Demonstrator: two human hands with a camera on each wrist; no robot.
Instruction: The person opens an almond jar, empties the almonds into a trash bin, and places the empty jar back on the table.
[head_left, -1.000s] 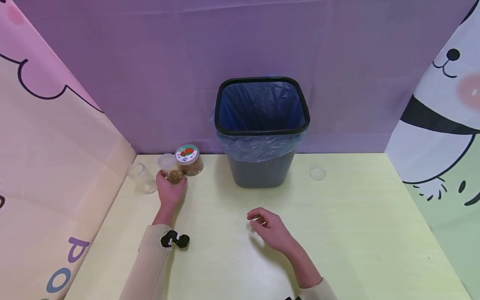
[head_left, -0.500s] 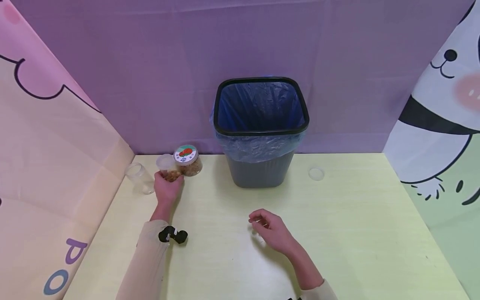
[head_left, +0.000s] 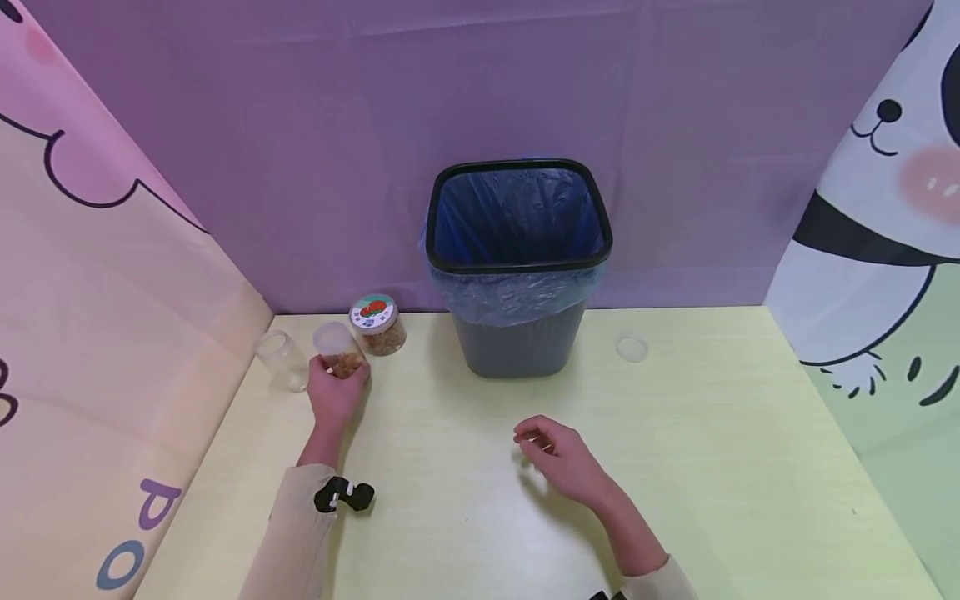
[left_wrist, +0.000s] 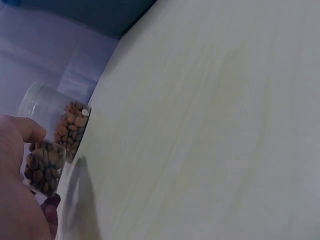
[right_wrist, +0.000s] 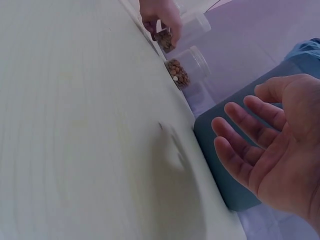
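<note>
My left hand [head_left: 335, 385] grips a small clear jar of brown nuts [head_left: 333, 343] near the table's back left; in the left wrist view the fingers [left_wrist: 22, 131] curl round that jar [left_wrist: 45, 167]. A second nut jar [head_left: 377, 323] with a red and green label on its lid stands just behind and to the right, apart from the held one. My right hand [head_left: 538, 443] hovers low over the middle of the table, fingers loosely curled and holding nothing; its palm [right_wrist: 280, 165] shows bare in the right wrist view.
A dark bin [head_left: 517, 350] lined with a blue bag stands at the back centre of the yellow table [head_left: 712, 467]. An empty clear jar [head_left: 279, 358] sits left of my left hand, near the pink side wall. A clear round lid [head_left: 632, 348] lies right of the bin.
My left hand has drawn its jar a little towards me, away from the labelled jar. The right hand has drifted slightly to the right.
</note>
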